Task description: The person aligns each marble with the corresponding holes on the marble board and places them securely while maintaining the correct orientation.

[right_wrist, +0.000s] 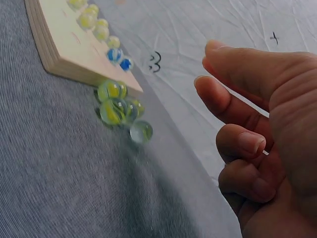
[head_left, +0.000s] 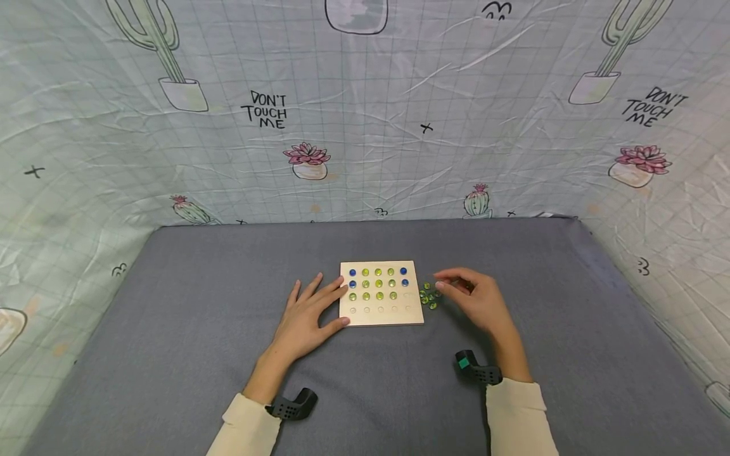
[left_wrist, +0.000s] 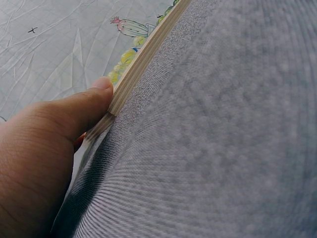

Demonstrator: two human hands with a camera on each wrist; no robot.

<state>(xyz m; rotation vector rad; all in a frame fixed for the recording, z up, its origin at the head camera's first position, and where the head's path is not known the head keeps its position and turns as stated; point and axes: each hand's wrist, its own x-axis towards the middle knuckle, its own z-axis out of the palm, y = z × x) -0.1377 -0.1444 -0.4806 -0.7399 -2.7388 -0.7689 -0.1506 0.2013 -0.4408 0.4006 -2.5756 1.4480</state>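
A pale wooden board (head_left: 379,318) with rows of round hollows lies flat on the grey cloth. Yellow-green marbles (head_left: 379,284) fill many of the hollows, with blue marbles (head_left: 352,272) at both ends of the two far rows. The near row and the right end of the row behind it are bare. My left hand (head_left: 305,320), fingers spread, rests against the board's left edge, its thumb at the near corner. Just right of the board is a cluster of loose yellow-green marbles (right_wrist: 113,110). Beside them hovers my right hand (head_left: 476,297), thumb and forefinger apart, nothing visible between them.
Grey cloth (head_left: 199,329) covers the table around the board. A patterned fabric sheet (head_left: 365,114) hangs behind and along both sides. Each wrist wears a black strap device, the left one (head_left: 293,405) and the right one (head_left: 479,369) both above the cloth.
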